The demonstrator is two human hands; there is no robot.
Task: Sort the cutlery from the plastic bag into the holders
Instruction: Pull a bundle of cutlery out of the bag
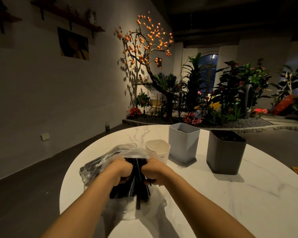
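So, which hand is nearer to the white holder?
Right. The right hand grips the black cutlery just below the white holder; the left hand grips it further left.

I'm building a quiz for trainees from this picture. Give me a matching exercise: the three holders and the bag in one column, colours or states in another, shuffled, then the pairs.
Things:
1. Smallest holder
2. Middle holder
3. Right-hand holder
4. Plastic bag

Descriptions:
A. Dark grey
B. Clear, gripped by both hands
C. Cream white
D. Light blue-grey

Pairs: 1-C, 2-D, 3-A, 4-B
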